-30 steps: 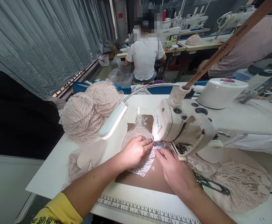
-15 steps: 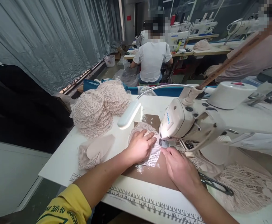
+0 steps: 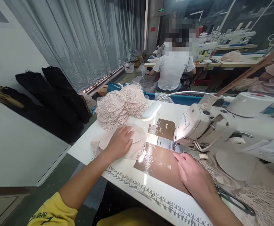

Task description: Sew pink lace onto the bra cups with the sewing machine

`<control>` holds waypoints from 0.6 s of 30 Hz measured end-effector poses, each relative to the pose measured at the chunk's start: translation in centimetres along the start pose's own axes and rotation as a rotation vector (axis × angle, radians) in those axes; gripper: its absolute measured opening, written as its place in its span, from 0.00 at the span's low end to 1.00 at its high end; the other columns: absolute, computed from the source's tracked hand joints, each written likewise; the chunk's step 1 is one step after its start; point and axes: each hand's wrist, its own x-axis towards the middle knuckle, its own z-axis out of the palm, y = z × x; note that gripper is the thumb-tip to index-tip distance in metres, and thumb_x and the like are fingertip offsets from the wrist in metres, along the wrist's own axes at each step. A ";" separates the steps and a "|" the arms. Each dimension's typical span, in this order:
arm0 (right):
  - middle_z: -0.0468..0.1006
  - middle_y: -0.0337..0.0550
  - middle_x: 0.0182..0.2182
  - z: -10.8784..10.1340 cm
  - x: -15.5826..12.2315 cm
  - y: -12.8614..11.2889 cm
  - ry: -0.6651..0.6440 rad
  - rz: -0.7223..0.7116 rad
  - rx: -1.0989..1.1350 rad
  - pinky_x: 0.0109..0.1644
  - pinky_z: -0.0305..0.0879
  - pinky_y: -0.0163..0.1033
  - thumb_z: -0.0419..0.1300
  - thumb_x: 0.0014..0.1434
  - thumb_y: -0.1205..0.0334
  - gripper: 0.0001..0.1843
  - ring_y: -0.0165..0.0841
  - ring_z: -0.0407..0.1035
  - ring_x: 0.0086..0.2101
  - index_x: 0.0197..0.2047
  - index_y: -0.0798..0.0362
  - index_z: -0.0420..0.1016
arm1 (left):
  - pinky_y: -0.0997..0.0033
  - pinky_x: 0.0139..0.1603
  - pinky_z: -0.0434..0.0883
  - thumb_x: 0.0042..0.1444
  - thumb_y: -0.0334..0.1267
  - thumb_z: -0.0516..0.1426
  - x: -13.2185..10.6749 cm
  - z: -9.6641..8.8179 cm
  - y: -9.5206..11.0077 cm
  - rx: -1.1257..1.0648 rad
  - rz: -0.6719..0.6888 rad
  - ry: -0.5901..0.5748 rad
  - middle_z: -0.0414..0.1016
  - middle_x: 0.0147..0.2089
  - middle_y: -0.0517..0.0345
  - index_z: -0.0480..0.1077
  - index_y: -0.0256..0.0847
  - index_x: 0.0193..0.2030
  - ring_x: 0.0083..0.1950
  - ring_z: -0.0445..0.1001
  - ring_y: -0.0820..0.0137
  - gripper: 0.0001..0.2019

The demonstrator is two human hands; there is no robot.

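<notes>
My left hand (image 3: 121, 142) lies flat, fingers extended, on a pale pink lace-and-mesh piece (image 3: 138, 136) to the left of the sewing machine. Under its wrist side is another sheer piece with a smooth oval panel (image 3: 103, 143). My right hand (image 3: 194, 172) rests on the brown sheet (image 3: 160, 163) just in front of the needle area, its thumb and fingers pressed together; whatever they may hold is hidden. The white sewing machine's head (image 3: 186, 122) stands above the metal needle plate (image 3: 164, 143), which shows bare.
A stack of lace pieces (image 3: 112, 110) sits at the table's back left, beside the lamp (image 3: 152, 110). Right of my right hand lie more lace pieces (image 3: 264, 197) and black scissors-like handles (image 3: 235, 199). A printed ruler (image 3: 151, 193) follows the front edge. A person (image 3: 174, 69) sits ahead.
My left hand has drawn the lace piece away from the needle to the left, onto the other sheer piece. My right hand stays near the needle. The view has turned left.
</notes>
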 end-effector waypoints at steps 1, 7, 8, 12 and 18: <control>0.75 0.45 0.34 0.1 -0.1 0.1 0.007 -0.009 0.005 0.29 0.66 0.38 0.45 0.62 0.68 0.18 0.34 0.73 0.30 0.46 0.57 0.75 | 0.51 0.67 0.54 0.64 0.39 0.48 -1.3 -0.2 -1.1 -0.013 -0.055 0.077 0.61 0.64 0.45 0.63 0.36 0.59 0.67 0.54 0.56 0.20; 0.76 0.46 0.38 1.0 -0.6 0.7 -0.007 -0.005 0.073 0.29 0.67 0.40 0.43 0.64 0.61 0.21 0.35 0.73 0.30 0.47 0.55 0.75 | 0.45 0.62 0.59 0.58 0.47 0.53 -8.6 0.6 -6.0 -0.267 -0.475 0.214 0.68 0.58 0.45 0.70 0.39 0.51 0.61 0.63 0.52 0.19; 0.76 0.47 0.39 1.0 -0.6 0.8 -0.025 0.018 0.097 0.29 0.67 0.40 0.42 0.64 0.59 0.21 0.36 0.74 0.31 0.47 0.54 0.75 | 0.47 0.61 0.61 0.59 0.45 0.52 -9.4 0.7 -6.3 -0.314 -0.503 0.248 0.70 0.56 0.46 0.72 0.39 0.48 0.58 0.65 0.53 0.16; 0.77 0.47 0.45 0.1 -0.4 1.2 -0.112 0.143 0.294 0.36 0.71 0.45 0.45 0.62 0.52 0.22 0.40 0.75 0.39 0.46 0.50 0.76 | 0.57 0.55 0.67 0.59 0.41 0.51 -11.0 0.2 -5.7 -0.432 -0.564 0.379 0.72 0.50 0.47 0.72 0.38 0.46 0.52 0.70 0.59 0.14; 0.76 0.45 0.51 -4.3 -0.3 -1.4 -0.395 0.237 0.857 0.51 0.69 0.44 0.57 0.56 0.44 0.22 0.43 0.70 0.50 0.50 0.45 0.76 | 0.71 0.41 0.71 0.54 0.44 0.60 -11.5 -1.6 0.0 -1.198 -0.641 0.464 0.75 0.43 0.53 0.72 0.38 0.42 0.40 0.74 0.69 0.14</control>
